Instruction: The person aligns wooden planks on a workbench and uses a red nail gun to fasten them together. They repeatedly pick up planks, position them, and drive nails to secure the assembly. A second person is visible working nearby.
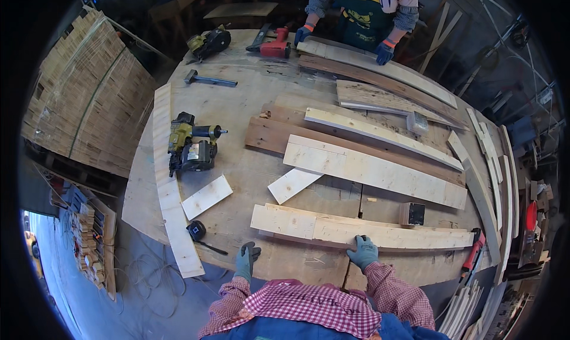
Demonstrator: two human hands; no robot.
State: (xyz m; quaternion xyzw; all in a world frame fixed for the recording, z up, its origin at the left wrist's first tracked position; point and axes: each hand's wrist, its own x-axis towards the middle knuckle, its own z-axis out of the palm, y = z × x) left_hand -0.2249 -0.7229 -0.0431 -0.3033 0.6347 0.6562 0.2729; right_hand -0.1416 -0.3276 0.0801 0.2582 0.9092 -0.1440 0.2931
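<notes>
Both my hands wear grey-green work gloves. My left hand (246, 260) is at the near edge of the wooden table (261, 260), its fingers stretched out and nothing in them. A tape measure (196, 230) with a dark strap lies up and to its left. My right hand (363, 253) grips the near edge of a long pale plank (404, 235), which lies crosswise in front of me on the table; its fingertips are partly hidden. A dark-topped block (412, 214) stands at that plank's far edge.
A nail gun (193, 143) and a hammer (209, 79) lie at left, a red nail gun (275, 44) at the back. Several boards (374, 172) cover the middle. Across the table stands a co-worker with a gloved hand (385, 52) on a board. A red-handled tool (473, 251) lies at right.
</notes>
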